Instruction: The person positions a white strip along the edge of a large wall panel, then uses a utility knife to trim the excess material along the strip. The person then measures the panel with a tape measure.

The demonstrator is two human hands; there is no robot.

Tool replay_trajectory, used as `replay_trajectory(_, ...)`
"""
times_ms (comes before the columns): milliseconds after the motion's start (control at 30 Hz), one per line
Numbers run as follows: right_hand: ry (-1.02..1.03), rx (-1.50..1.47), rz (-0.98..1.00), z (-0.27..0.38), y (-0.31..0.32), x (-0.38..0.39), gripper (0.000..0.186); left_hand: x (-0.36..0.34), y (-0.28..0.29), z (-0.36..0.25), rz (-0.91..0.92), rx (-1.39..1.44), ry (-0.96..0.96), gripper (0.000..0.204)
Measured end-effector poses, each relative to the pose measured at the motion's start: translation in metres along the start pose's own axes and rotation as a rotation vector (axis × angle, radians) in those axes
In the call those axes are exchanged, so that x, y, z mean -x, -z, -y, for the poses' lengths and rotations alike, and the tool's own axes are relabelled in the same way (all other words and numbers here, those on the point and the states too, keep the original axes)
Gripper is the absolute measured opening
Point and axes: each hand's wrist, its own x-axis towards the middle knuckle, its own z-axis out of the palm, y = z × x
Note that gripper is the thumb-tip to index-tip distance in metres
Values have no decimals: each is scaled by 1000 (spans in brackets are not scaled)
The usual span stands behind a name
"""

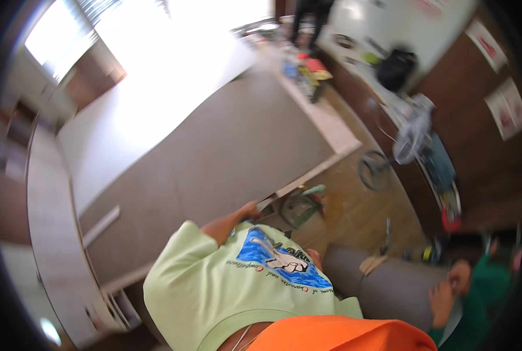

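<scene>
My left hand is at the near edge of a large work table, with its fingers closed. Something dark shows just below it, too small and blurred to name. The hand is nearest to the brown-grey sheet that covers much of the table. A white sheet lies over the far left part of it. Only a bit of my right hand shows past my printed light green shirt, and its fingers are hidden. Near it lies a thick grey-brown roll with a tan band around it.
On the right, a co-worker in a green sleeve has both hands on the roll. A greenish, blurred object stands below the table edge. A fan and a black bag are by the right-hand counter. Orange cloth covers the lower edge.
</scene>
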Motion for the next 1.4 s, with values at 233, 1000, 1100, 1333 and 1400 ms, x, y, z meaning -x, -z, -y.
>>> replay_trajectory(233,-85,-112,759,189,-136,11,58,68,-5,-100,-294,479,-345,42)
replay_trajectory(1000,265,41,351,76,-380,198,14,303,-5,218,-642,672,-192,46)
replay_trajectory(1100,291,368,321,69,-394,213,17,353,-18,316,-693,695,-2,39)
replay_trajectory(1333,212,699,733,29,-477,180,12,527,-147,516,-1318,1055,574,34)
replay_trajectory(1400,177,1110,918,-3,-520,143,17,578,-211,543,-1543,1409,679,27)
